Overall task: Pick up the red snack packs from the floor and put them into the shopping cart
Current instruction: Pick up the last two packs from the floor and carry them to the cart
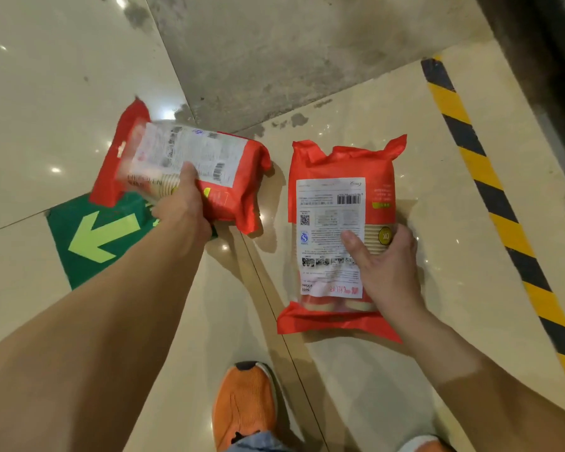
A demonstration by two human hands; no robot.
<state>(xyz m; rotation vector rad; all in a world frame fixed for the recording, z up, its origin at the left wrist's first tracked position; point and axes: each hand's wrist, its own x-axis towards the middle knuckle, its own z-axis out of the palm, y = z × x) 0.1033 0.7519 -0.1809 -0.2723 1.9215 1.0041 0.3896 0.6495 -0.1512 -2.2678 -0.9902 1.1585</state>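
Two red snack packs, one per hand, both with the white label side up.

Far left: green arrow sticker [95, 236] on the glossy beige floor [46, 93], arrow pointing down-left. Left pack [190, 171] sits tilted above it, with its left end overlapping the sticker's top edge. The pack is motion-blurred; can't tell if it's clear of the floor. Left hand [183, 207] grips its near edge, thumb on top of the label and the other fingers curled underneath, out of sight.

Centre top: rough grey concrete patch [291, 50] set into the tiles. Centre bottom: orange shoe [245, 406], toe pointing away from the camera, near a tile seam.

Right of the seam: right pack [336, 236] lies flat on the floor, long axis running away from the person, barcode at the far end. Right hand [385, 259] holds its near-right part, thumb pressed on the label and fingers wrapped round the right edge.

Packs are near each other, not touching.

Far right: yellow-black hazard stripe [490, 197] runs diagonally along the floor, apart from the right pack.
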